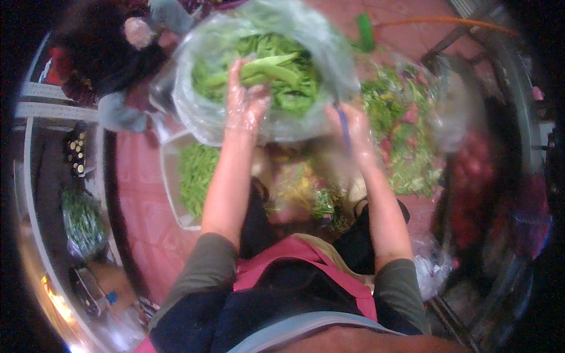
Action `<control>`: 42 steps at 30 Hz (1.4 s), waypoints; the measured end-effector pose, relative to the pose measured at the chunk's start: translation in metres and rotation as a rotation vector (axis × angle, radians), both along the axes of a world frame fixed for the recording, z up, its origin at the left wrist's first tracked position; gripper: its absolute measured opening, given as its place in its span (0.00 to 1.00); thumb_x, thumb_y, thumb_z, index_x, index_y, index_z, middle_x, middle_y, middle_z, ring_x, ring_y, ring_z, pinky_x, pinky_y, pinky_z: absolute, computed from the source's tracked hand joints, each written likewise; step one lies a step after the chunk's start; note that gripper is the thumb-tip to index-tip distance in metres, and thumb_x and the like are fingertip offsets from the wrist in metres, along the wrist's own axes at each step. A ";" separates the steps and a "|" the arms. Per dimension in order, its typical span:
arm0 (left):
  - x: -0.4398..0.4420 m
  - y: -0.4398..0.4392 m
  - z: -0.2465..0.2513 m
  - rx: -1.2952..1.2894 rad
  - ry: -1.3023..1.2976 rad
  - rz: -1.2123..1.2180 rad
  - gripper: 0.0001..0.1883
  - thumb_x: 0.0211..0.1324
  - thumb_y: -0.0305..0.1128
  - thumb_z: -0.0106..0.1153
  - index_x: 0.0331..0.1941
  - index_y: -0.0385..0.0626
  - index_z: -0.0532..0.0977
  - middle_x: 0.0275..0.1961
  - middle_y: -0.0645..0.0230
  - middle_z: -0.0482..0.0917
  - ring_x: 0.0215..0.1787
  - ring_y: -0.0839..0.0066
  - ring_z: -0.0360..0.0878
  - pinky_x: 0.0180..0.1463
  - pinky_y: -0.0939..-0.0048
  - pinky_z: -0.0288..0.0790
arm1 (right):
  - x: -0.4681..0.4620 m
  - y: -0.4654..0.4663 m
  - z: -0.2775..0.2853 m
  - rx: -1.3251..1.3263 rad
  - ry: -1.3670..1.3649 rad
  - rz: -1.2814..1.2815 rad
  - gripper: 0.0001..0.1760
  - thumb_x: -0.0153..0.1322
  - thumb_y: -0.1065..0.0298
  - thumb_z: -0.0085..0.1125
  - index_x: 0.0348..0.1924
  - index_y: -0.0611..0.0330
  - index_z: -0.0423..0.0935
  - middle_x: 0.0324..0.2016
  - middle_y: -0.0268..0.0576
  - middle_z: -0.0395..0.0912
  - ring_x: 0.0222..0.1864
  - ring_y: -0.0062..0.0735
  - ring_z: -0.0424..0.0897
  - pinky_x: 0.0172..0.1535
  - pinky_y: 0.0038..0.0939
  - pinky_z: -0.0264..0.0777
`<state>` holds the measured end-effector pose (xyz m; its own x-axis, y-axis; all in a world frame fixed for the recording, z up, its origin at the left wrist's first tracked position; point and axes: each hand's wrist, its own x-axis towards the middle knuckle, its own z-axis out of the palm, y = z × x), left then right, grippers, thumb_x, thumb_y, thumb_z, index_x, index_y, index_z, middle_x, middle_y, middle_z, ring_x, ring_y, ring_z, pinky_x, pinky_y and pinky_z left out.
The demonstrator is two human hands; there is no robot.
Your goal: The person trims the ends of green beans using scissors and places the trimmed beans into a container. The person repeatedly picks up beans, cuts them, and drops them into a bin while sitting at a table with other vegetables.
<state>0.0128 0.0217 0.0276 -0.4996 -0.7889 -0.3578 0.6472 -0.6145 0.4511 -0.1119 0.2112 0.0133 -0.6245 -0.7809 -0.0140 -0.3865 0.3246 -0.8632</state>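
In front of me is a clear plastic bag (187, 117), its mouth wide and full of long green vegetables (291, 99), likely flat bean pods. Over that mouth, my wet left hand (247, 101) has a few long green pods (273, 61) between thumb and fingers. My right hand (358, 128), blurred, grips a thin tool with a blue-purple handle (344, 125) beside the bag's right rim; its working end is not clear. Below left of the bag, a white tub (167, 181) contains cut green pieces (194, 176), partly behind my left forearm.
Vegetable scraps (397, 132) cover the red tiled floor (141, 176) at right, with more trimmings (300, 181) between my feet. Another person (114, 57) is close by at upper left. A shelf (62, 112) stands left, and an orange hose (441, 20) crosses the upper right.
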 end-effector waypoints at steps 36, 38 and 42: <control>-0.011 0.010 -0.004 0.043 0.277 -0.167 0.11 0.59 0.46 0.59 0.33 0.52 0.77 0.35 0.71 0.81 0.36 0.77 0.79 0.24 0.78 0.69 | 0.012 0.010 0.016 0.041 0.098 0.079 0.19 0.66 0.54 0.59 0.30 0.64 0.73 0.22 0.58 0.73 0.24 0.54 0.73 0.31 0.43 0.66; -0.010 0.008 -0.005 0.021 0.323 -0.210 0.11 0.59 0.45 0.59 0.34 0.52 0.77 0.36 0.71 0.81 0.36 0.77 0.79 0.24 0.78 0.70 | 0.012 0.010 0.016 0.031 0.106 0.069 0.18 0.66 0.54 0.59 0.30 0.64 0.73 0.21 0.58 0.72 0.24 0.54 0.73 0.31 0.44 0.66; -0.008 0.005 -0.005 -0.203 0.250 -0.262 0.10 0.59 0.43 0.59 0.35 0.51 0.76 0.37 0.72 0.80 0.38 0.78 0.79 0.28 0.77 0.72 | 0.011 0.011 0.014 0.018 0.147 0.055 0.17 0.65 0.56 0.59 0.31 0.64 0.73 0.21 0.58 0.72 0.24 0.54 0.73 0.30 0.44 0.66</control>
